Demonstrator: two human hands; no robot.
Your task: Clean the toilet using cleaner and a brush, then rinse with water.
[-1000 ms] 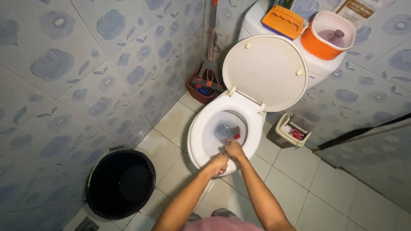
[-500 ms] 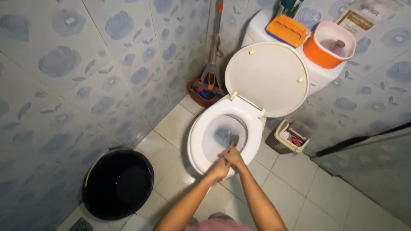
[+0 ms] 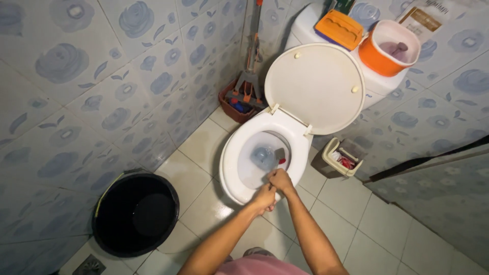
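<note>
Blue-flowered wall tiles [image 3: 102,86] enclose a pale tiled floor [image 3: 377,214]. At the floor's left edge stands a black bucket [image 3: 135,214]. A white toilet [image 3: 239,168] sits at the back, lid [image 3: 316,86] raised against the cistern. Both forearms extend forward from the bottom edge. Left hand [image 3: 264,198] and right hand [image 3: 279,180] are fisted one behind the other over the front rim, fingers closed around a toilet brush handle [image 3: 272,189], which the hands almost wholly hide. The brush head [image 3: 280,155] lies inside the bowl, just beyond the right hand; its bristles are hard to make out. A small waste bin [image 3: 342,157] stands right of the toilet.
</note>
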